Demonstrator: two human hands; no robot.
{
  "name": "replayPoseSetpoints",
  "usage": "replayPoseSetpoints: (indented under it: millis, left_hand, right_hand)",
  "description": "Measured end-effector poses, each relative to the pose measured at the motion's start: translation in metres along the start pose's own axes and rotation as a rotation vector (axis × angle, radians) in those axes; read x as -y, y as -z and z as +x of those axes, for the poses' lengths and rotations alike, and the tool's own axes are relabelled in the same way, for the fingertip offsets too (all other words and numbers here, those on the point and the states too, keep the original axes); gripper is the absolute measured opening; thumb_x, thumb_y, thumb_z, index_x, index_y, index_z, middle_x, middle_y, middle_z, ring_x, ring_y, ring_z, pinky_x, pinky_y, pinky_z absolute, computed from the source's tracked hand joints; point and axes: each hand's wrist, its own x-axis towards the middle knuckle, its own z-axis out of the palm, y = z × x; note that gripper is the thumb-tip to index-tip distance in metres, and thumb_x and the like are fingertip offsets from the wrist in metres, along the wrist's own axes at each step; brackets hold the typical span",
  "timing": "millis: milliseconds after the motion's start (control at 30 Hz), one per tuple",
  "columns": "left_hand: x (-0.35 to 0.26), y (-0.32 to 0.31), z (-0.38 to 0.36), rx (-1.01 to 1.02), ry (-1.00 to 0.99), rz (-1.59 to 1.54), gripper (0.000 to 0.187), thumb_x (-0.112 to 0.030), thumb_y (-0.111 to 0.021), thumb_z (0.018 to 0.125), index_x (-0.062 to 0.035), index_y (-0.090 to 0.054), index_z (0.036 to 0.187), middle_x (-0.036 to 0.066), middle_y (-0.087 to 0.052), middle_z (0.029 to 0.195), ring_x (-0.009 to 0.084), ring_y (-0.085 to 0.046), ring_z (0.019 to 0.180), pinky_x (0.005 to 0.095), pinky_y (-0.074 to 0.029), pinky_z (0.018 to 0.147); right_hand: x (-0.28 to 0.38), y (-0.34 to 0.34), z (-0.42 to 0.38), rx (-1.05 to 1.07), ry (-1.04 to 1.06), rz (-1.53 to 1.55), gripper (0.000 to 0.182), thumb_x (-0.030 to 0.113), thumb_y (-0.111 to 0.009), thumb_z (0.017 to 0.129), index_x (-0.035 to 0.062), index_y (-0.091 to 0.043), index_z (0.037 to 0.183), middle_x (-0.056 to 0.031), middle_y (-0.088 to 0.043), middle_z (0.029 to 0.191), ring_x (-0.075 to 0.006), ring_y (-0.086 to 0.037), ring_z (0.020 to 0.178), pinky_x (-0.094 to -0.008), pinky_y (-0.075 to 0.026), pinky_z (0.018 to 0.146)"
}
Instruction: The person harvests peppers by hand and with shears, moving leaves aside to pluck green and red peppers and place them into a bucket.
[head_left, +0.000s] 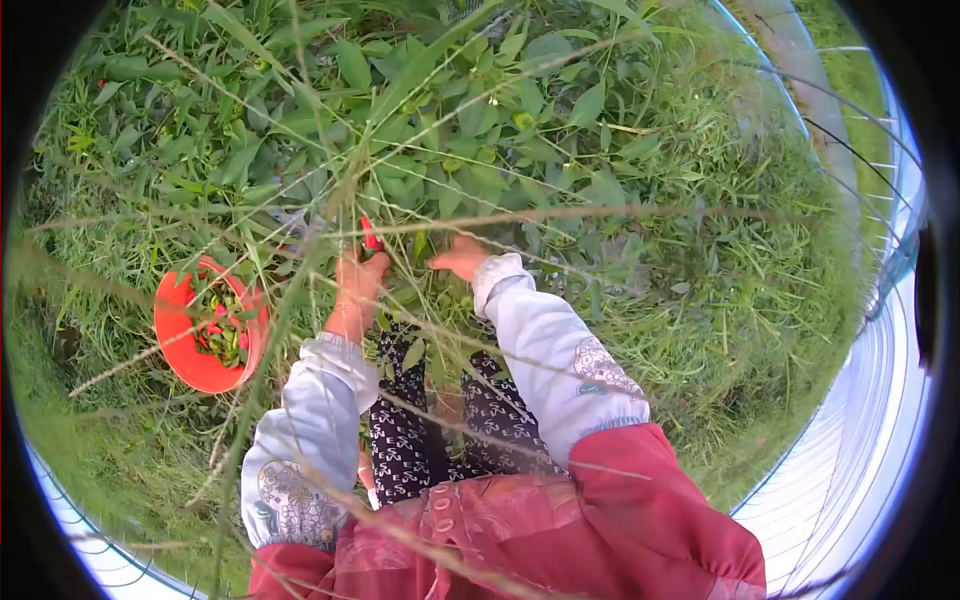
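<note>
A red chili pepper (371,236) sticks up from my left hand (358,280), whose fingers are closed around its lower end. To the right, my right hand (462,258) reaches into the leaves of a pepper plant (430,185); foliage and grass stalks cover most of its fingers, so their grip cannot be made out. Left of my left hand stands an orange-red bucket (176,340), tilted slightly, with red and green peppers (222,325) inside.
Thin dry grass stalks (560,213) cross close in front of the camera. Leafy plants spread ahead, with grass (720,330) on the right. My legs in patterned trousers (402,440) are below my hands. A blue-edged plastic sheet (765,65) lies at the upper right.
</note>
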Motion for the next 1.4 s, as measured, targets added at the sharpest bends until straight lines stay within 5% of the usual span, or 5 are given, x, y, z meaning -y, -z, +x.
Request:
replayPoseSetpoints:
  millis: [200, 733, 1033, 1167, 1400]
  left_hand:
    - [0.010, -0.027, 0.020, 0.258, 0.143, 0.054, 0.015, -0.012, -0.060, 0.077, -0.0043, -0.059, 0.089, 0.003, -0.061, 0.073, 0.0110, -0.055, 0.057, 0.0236, -0.038, 0.042]
    - [0.003, -0.010, -0.016, 0.078, -0.147, -0.274, 0.023, -0.006, -0.062, 0.076, -0.0083, -0.058, 0.099, -0.001, -0.060, 0.085, 0.0097, -0.055, 0.073, 0.0241, -0.046, 0.054]
    - [-0.020, 0.034, -0.073, 0.228, 0.101, -0.180, 0.030, -0.012, -0.063, 0.077, -0.0073, -0.057, 0.106, 0.004, -0.062, 0.090, 0.0146, -0.060, 0.080, 0.0263, -0.050, 0.054]
    - [-0.026, 0.049, -0.115, 0.468, 0.318, -0.047, 0.028, -0.012, -0.063, 0.077, -0.0038, -0.056, 0.103, 0.005, -0.062, 0.087, 0.0134, -0.059, 0.081, 0.0271, -0.049, 0.062]
    - [-0.076, 0.024, -0.164, 0.555, -0.206, 0.159, 0.018, 0.000, -0.064, 0.072, -0.0028, -0.052, 0.085, 0.007, -0.060, 0.087, 0.0144, -0.055, 0.074, 0.0258, -0.044, 0.066]
  right_hand:
    - [-0.011, 0.004, 0.009, 0.039, -0.131, 0.268, 0.053, 0.000, -0.075, 0.064, -0.0062, -0.052, 0.111, -0.0122, -0.061, 0.099, -0.0224, -0.059, 0.088, -0.0318, -0.044, 0.082]
    - [-0.016, -0.012, 0.038, 0.017, -0.163, 0.029, 0.039, 0.026, -0.067, 0.071, 0.0019, -0.063, 0.101, -0.0128, -0.062, 0.103, -0.0221, -0.058, 0.093, -0.0313, -0.043, 0.083]
    - [-0.025, -0.020, 0.030, 0.004, 0.220, -0.081, 0.053, 0.033, -0.062, 0.068, 0.0143, -0.055, 0.117, -0.0158, -0.054, 0.119, -0.0307, -0.053, 0.106, -0.0350, -0.040, 0.090]
    - [-0.005, -0.017, 0.023, 0.044, -0.123, -0.027, 0.048, 0.031, -0.062, 0.072, 0.0082, -0.056, 0.113, -0.0222, -0.054, 0.114, -0.0306, -0.053, 0.106, -0.0364, -0.041, 0.089]
    - [-0.002, -0.034, 0.025, -0.181, 0.026, -0.111, 0.056, 0.031, -0.065, 0.069, 0.0086, -0.052, 0.118, -0.0203, -0.056, 0.110, -0.0314, -0.055, 0.099, -0.0393, -0.045, 0.077]
